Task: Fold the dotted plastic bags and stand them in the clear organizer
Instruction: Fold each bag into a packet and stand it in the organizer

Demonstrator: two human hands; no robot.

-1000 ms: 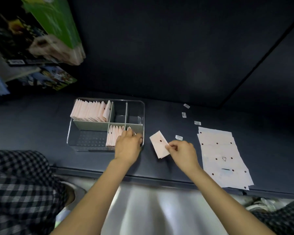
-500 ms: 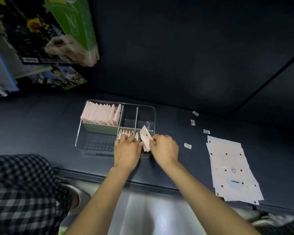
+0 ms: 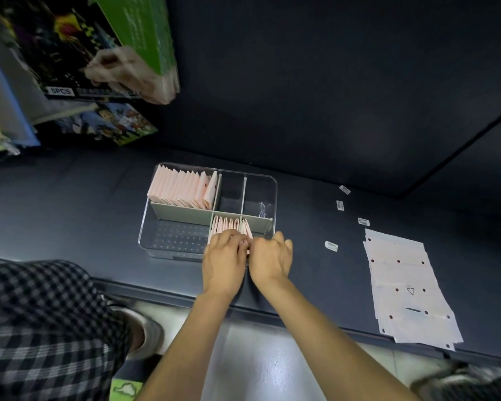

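Head cam looking down at a dark grey tabletop (image 3: 315,285) with a clear plastic organizer with grey dividers (image 3: 274,198) sitting on it. Both hands are at the near front compartment, right next to each other, knuckles almost touching. Left hand (image 3: 223,261) has its fingers curled down onto the tops of the folded pale pink dotted bags (image 3: 227,224) standing in that compartment. Right hand (image 3: 269,260) is curled in beside it at the right end of that same row, where the last couple of folded bags (image 3: 247,228) stand; honestly can't tell if it's actually pinching one or just pushing against it, the fingertips are hidden.

Back left compartment is packed with a full row of standing pink folded bags (image 3: 180,189). The two back right compartments look mostly bare, just a bit of crinkly clear plastic (image 3: 261,209) in the far right one.

Off to the right, well apart from the organizer, lies a flat stack of unfolded white dotted plastic bags (image 3: 408,287), plus four small white label stickers (image 3: 331,246) scattered between the two.
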